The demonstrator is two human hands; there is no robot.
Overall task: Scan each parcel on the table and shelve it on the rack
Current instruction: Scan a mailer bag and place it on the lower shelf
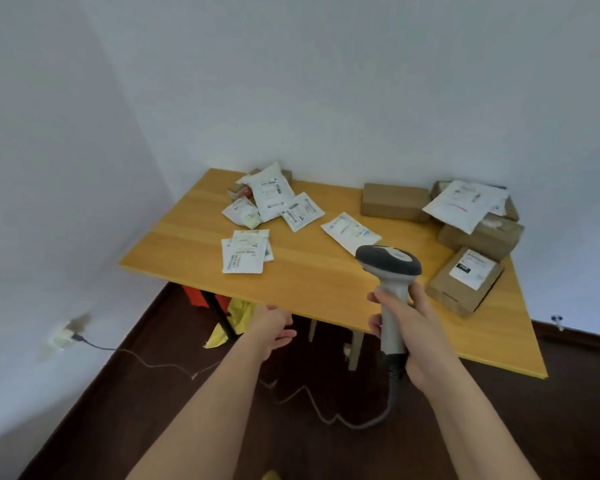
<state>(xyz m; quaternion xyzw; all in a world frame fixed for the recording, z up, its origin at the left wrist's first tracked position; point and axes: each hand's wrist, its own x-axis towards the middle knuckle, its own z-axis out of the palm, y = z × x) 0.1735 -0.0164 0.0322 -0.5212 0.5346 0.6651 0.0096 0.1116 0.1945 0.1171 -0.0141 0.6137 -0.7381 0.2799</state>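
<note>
Right hand [411, 332] wraps the grey handle of the barcode scanner [390, 271], head held upright over the near table edge, cable [329, 415] trailing to the floor. Left hand [274, 329] hangs relaxed, fingers loose, holding nothing, just short of the wooden table [194, 237]. I note white mailer parcels [245, 252] scattered centre-left on the tabletop, brown cardboard boxes [465, 280] grouped along the right side
</note>
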